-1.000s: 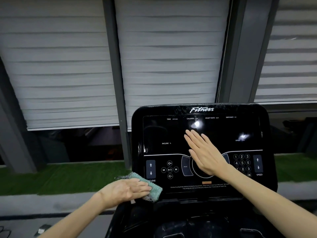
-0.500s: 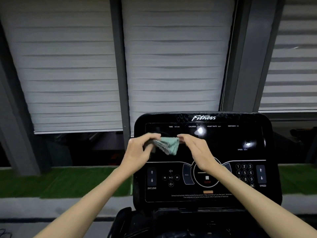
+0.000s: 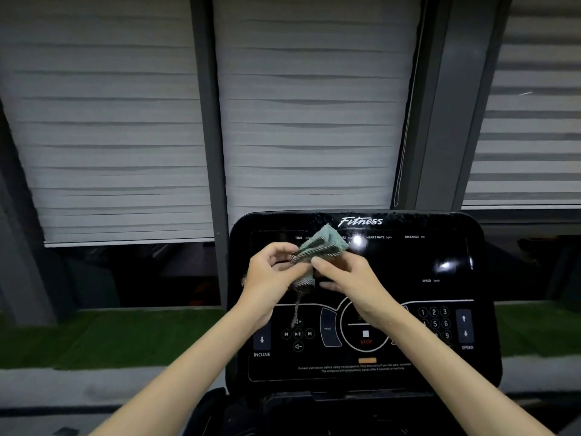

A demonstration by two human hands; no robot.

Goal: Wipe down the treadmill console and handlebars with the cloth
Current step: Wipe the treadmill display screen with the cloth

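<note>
The teal cloth is bunched up in front of the upper part of the treadmill console, with a frayed end dangling below. Both hands have hold of it — the left hand with fingers curled round its left edge, the right hand pinching it between thumb and fingers. The glossy black panel reads "Fitness", TIME, HEART RATE, DISTANCE, SPEED, INCLINE and a red STOP, beside a number keypad. Behind it — grey pleated blinds, dark window frames and a strip of green turf.
</note>
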